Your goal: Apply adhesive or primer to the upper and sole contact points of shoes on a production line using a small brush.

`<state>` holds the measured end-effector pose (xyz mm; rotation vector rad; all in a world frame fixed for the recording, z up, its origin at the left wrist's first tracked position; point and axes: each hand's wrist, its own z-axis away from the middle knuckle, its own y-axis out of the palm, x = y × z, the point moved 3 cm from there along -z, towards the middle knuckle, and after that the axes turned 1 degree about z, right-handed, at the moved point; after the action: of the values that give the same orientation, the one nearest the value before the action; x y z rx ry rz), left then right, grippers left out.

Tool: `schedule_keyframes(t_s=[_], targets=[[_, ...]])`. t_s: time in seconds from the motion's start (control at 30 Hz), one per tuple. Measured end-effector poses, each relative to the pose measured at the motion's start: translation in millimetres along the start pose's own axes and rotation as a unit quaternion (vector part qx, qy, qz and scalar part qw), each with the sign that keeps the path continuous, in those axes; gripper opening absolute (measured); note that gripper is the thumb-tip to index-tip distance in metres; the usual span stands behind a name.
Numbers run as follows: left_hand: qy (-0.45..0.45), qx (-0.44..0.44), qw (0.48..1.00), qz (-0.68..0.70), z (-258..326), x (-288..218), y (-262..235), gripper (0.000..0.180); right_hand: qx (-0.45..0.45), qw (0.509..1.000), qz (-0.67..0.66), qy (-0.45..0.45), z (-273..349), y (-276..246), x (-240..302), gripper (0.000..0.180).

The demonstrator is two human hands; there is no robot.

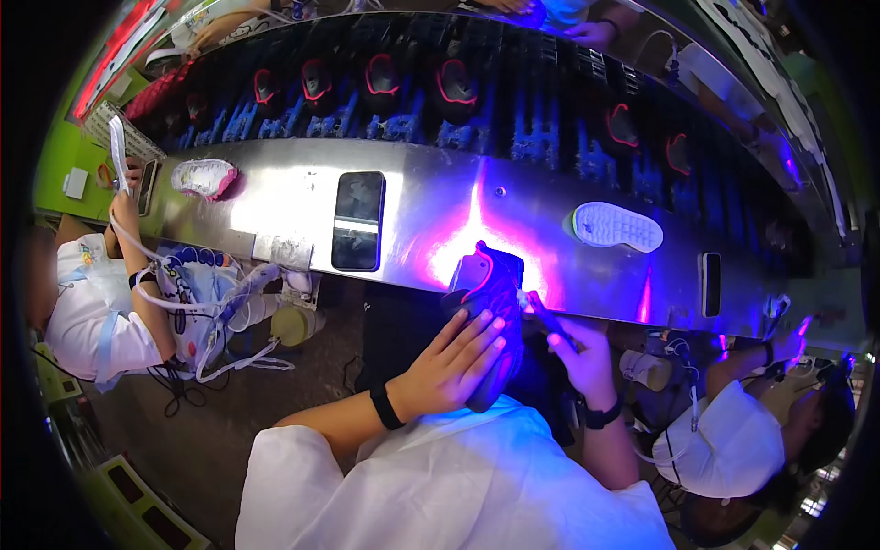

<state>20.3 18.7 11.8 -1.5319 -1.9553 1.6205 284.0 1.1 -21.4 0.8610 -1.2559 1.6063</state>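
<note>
A dark shoe upper (502,273) with red trim stands tilted at the near edge of the metal table, lit by purple-blue light. My left hand (451,362) is laid along its left side, the fingers pressed on it and the thumb hidden. My right hand (585,356) grips a slim dark-handled tool (551,323) with a pale tip, perhaps a brush. That tip meets or nearly meets the shoe's right side; contact cannot be made out.
Along the metal table (422,266) lie a black phone (357,243), a white shoe sole (616,226), a white-and-pink sole (203,178) and another phone (710,284). Behind runs a dark conveyor carrying several shoe uppers (456,84). Co-workers sit left (96,302) and right (724,440).
</note>
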Motion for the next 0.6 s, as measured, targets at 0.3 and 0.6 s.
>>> schedule_keyframes(t_s=[0.3,0.6], targets=[[0.036,-0.015,0.999,-0.007,-1,5,0,0.052,0.016,0.997,-0.058,0.049,-1,-7,9,0.034],[0.029,0.006,1.000,-0.008,-10,-2,-9,0.055,0.033,0.996,-0.077,0.035,20,-16,13,0.033]])
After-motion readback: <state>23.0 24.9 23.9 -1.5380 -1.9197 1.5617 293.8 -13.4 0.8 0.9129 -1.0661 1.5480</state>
